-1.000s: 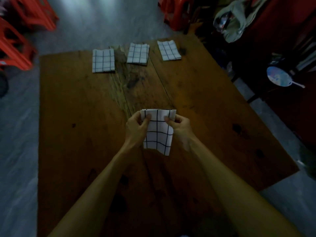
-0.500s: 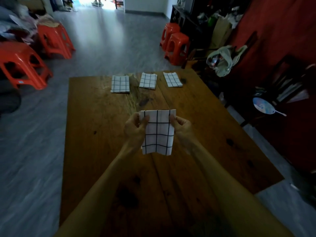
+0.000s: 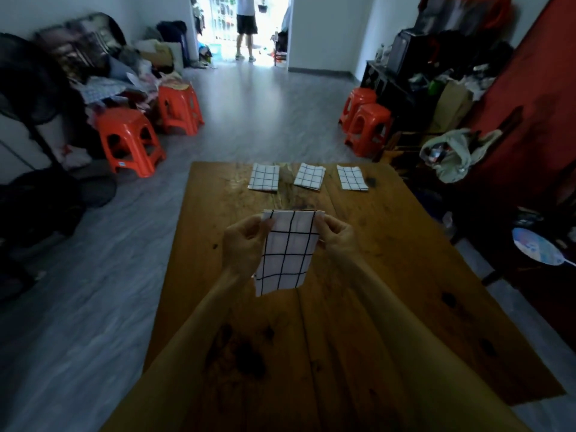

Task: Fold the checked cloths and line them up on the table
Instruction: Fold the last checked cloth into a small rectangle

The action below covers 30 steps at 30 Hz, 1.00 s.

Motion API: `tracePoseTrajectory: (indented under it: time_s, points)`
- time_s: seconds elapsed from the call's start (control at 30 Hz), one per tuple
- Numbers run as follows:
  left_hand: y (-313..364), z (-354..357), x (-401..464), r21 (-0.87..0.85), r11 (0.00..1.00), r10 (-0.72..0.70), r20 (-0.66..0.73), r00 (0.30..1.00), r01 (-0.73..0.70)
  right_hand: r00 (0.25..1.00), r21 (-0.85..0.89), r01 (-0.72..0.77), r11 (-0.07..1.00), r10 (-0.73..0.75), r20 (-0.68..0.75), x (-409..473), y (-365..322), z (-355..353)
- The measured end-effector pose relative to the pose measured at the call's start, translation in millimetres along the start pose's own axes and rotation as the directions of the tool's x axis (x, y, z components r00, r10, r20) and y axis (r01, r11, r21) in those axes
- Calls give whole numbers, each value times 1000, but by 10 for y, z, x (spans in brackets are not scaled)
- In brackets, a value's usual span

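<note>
Left hand and right hand are pinching the top corners of a folded white black-checked cloth. It is hanging above the brown wooden table. Three folded checked cloths are lying in a row at the far edge.

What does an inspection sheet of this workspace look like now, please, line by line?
Surface: wooden table, dark knots and stains, a seam down the middle.
Job's things: three folded checked cloths in a row at the far edge, left, middle, right; a fourth folded cloth held up above the table.
Clutter: nothing seen on the table besides the cloths.
Grippers: left hand and right hand each pinch a top corner of the fourth cloth.
Cables: nothing seen.
Surroundings: orange stools, piled belongings on both sides, a round fan at the right, a person standing in the far doorway.
</note>
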<state>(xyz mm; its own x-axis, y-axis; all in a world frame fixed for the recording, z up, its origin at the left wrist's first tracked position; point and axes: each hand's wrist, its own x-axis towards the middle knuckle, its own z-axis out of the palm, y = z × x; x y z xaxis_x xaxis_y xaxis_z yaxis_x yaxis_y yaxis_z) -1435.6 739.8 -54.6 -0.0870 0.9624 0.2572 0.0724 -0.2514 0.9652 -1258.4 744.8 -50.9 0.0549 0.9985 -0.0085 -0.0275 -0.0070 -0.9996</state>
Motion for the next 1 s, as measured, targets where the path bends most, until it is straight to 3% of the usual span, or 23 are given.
tracePoseTrajectory:
  time_s: [0.27,0.4,0.5,0.57,0.67,0.77,0.9,1.0]
  points:
    - [259,39,-368,51,997,-54,-148,988,62,983,37,33,999,-39,181,-159,-70,-95]
    - [395,61,-582,61,997,-41,-197,980,54,975,17,87,996,-89,204,-280,-76,-164]
    - [416,-18,-710,282,956,8,-301,953,81,965,-56,159,986,-143,221,-334,-46,-135]
    - [452,-116,-746,489,872,144,-271,952,7,951,-134,214,968,-175,256,-382,-20,-51]
    - [573,-199,-745,736,644,283,25,959,-209,889,-337,403,851,-275,368,-477,-44,142]
    - [717,-294,-802,768,573,288,138,948,-286,795,-448,570,689,-326,511,-554,-117,374]
    - [778,-567,-1000,778,576,292,90,952,-250,708,-442,675,591,-348,615,-753,-313,620]
    - [784,-845,-1126,762,636,276,-73,959,-125,654,-434,724,536,-330,681,-888,-356,824]
